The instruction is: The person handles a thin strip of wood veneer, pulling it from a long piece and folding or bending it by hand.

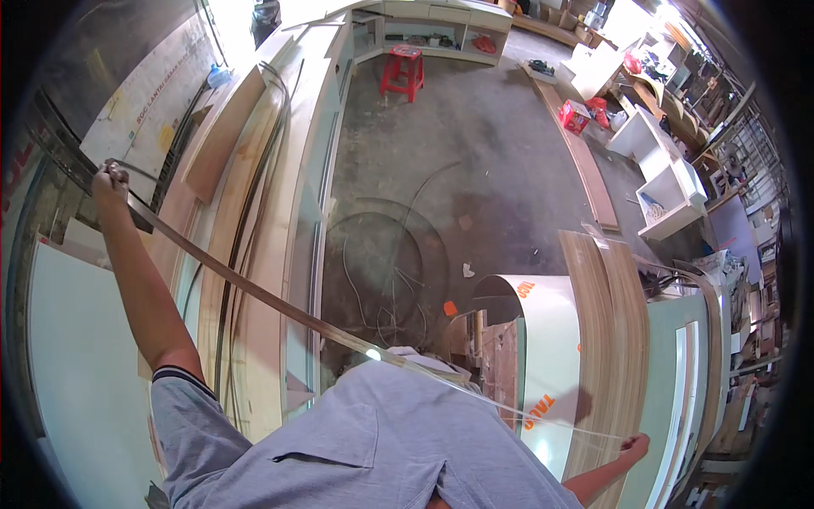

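While the left hand (109, 183) and right hand (636, 445) grip it, a long, flat, shiny brown strip (254, 290) runs between their fingers (119, 175).

- grey concrete floor (500, 144), blotched with darker patches; a few light scraps lie on it;
- white cabinet (447, 12) at the far end, open compartments below; small items sit inside;
- red stool (403, 72) just before that cabinet;
- white open shelf unit (691, 185) at the right, lying near piled clutter;
- pale board (127, 106) upright at the left;
- bright lamp (667, 13) glaring at upper right; the rim stays dim.
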Motion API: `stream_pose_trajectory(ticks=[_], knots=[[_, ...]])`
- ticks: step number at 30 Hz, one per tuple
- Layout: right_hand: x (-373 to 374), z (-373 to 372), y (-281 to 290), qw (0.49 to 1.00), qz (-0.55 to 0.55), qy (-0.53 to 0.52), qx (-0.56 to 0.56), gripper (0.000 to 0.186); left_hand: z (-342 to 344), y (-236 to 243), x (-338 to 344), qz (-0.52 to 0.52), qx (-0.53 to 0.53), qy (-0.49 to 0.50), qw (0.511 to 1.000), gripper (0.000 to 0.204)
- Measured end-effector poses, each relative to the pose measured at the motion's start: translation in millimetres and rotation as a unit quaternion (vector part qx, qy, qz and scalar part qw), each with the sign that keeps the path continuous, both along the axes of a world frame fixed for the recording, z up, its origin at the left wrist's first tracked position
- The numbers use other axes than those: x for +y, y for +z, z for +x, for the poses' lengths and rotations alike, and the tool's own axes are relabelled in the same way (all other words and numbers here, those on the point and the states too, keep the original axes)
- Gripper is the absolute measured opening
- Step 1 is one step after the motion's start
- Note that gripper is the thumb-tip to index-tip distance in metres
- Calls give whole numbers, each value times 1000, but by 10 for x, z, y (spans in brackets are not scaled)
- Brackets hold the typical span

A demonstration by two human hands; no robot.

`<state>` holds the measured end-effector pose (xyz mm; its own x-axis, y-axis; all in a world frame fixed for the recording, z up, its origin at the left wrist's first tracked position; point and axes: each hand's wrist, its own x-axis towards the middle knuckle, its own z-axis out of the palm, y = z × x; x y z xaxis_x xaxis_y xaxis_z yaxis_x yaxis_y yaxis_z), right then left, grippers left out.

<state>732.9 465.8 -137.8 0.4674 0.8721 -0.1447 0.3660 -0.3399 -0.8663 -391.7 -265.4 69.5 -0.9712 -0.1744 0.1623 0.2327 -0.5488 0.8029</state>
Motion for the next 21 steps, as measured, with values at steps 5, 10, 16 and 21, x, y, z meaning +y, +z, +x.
stream_pose_trajectory(ticks=[5, 10, 16, 21], knots=[[-133, -956, -89, 809, -314, 191, -459, 46, 79, 352, -367, 61, -17, -30, 998, 22], [-456, -2898, 225, 791, 47, 216, -571, 60, 95, 570, -467, 95, 9, -76, 993, 23], [-1992, -5005, 805, 579, -57, 795, 172, 40, 271, 569, -334, 59, 15, -23, 998, 24], [-2522, -5661, 1109, 406, -48, 912, -33, 39, 372, 588, -383, 67, -14, -70, 995, 25]])
